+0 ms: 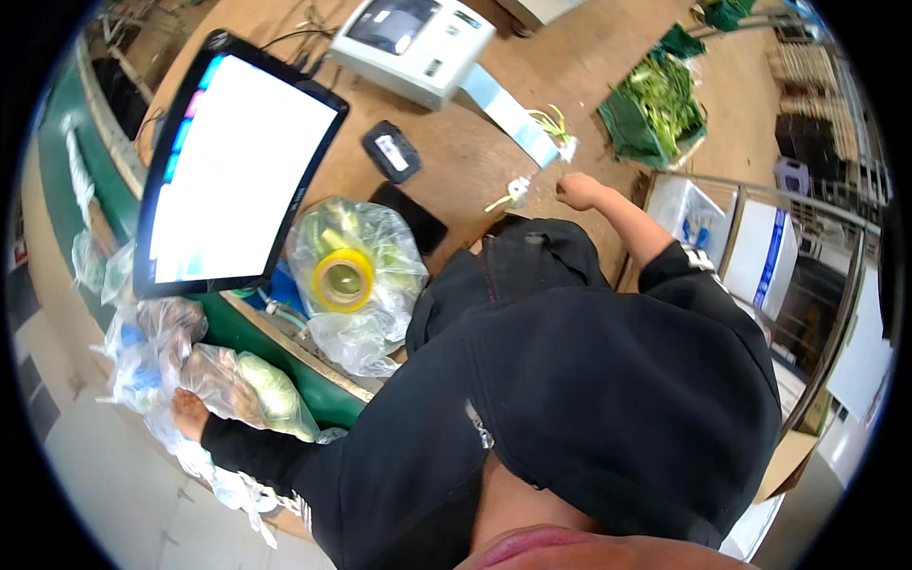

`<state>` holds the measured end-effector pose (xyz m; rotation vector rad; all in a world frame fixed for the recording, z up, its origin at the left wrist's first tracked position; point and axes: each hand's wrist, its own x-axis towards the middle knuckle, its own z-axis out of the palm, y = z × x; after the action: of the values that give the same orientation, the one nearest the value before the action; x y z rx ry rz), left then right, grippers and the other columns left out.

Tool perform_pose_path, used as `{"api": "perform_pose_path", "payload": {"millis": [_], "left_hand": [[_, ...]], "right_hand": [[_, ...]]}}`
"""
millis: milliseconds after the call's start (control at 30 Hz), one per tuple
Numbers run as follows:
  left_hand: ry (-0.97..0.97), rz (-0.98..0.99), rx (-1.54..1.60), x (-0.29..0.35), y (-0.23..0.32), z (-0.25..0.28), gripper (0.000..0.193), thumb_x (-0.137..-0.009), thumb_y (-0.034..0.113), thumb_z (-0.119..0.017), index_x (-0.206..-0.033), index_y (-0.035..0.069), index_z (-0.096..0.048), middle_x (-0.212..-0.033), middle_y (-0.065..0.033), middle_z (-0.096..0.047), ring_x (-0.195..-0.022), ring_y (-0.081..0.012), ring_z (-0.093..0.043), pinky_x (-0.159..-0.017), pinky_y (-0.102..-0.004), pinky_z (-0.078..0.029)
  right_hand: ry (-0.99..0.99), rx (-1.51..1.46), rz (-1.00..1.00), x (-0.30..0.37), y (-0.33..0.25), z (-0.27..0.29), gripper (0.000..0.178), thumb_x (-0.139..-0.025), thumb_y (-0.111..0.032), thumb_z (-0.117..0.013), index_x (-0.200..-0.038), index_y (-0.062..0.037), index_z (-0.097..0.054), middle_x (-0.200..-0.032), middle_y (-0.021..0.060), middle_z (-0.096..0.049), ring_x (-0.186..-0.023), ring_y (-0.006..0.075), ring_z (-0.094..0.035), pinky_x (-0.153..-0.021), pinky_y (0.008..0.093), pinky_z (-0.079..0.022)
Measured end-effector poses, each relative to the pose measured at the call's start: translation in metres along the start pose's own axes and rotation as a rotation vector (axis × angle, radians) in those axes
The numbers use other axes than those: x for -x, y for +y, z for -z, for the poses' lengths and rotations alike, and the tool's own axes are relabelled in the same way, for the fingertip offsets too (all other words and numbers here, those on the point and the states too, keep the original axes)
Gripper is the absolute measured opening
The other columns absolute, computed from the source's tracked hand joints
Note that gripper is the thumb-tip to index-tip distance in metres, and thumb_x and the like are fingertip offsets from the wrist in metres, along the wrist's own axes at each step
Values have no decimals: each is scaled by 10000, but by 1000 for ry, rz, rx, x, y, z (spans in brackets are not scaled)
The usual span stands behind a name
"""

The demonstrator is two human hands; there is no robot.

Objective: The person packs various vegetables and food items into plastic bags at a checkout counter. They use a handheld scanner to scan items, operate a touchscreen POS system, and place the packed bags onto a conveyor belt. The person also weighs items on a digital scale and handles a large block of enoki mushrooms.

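My left hand [190,414] is at the left, its fingers curled at the edge of a clear plastic bag [152,332] with blue and brownish contents. Beside it lie another clear bag with brownish contents [223,380] and a bagged pale-green vegetable [275,389]. Above the brown tabletop, my right hand [577,191] is closed; anything inside it is hidden. Just beyond it, a pale blue label strip [518,119] hangs out of a white label printer [415,47]. Small green stems [551,122] lie by the strip's end, and a white-wrapped stem piece [516,193] is left of the hand.
A lit monitor [242,176] stands at the left. Near my body are a yellow tape roll [343,280] on a clear bag of green vegetables [394,271], a dark phone-like slab [413,217] and a black labelled device [390,152]. A green crate of leafy greens [655,109] stands far right.
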<state>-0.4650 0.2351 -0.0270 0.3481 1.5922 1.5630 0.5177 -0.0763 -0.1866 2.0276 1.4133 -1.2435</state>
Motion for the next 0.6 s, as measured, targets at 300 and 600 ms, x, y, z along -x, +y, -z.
{"api": "perform_pose_path", "payload": {"millis": [300,600], "left_hand": [[-399,-8,-413,306,-95,-145,243,-1018,113,-578,-1244,25,-597,-1150,-70,-665,-984,-149,-609,-872,-295,-494],[-787,4,-847,523,-215,-219,153,-999,45,-573,-1134,6,-634,-1053,-77,-662,-902,-134,-607,-847,-268,-495]], "right_hand": [[212,-270,-46,-123,-10,-114,431,-870,-365,-702,-1172,-57,-717,-1196,253,-680,-1126,398,-654,-958,461,-528],[321,-66,150,-74,42,-153,224,-822,-299,-740,-906,-94,-775,-922,158,-755,-917,335,-733,-770,457,-587]]}}
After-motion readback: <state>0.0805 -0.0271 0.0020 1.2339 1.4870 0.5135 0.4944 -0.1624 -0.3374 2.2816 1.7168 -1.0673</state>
